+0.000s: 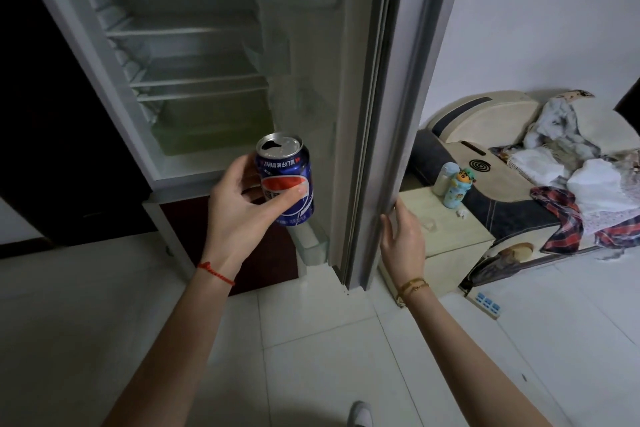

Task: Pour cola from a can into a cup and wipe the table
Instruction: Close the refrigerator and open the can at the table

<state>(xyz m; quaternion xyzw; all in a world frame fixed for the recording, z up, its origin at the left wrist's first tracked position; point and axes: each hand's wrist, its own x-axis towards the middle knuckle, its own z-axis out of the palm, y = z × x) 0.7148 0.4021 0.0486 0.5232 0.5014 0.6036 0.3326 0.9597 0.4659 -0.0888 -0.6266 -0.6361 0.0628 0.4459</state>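
Over on the left, the fridge (194, 55) stands open, shelves bare as far as one can see. In front of it, the left hand (239, 204) wraps thumb and fingers round the blue cola can (287, 180), held upright, its top already opened. Moving right, the right hand (401, 239) lies with straight fingers on the edge of the fridge door (384, 114), pinching nothing. Far right, a small cabinet (446, 229) beside a cluttered bed. No cup or table in sight, so pouring and wiping both look still to come.
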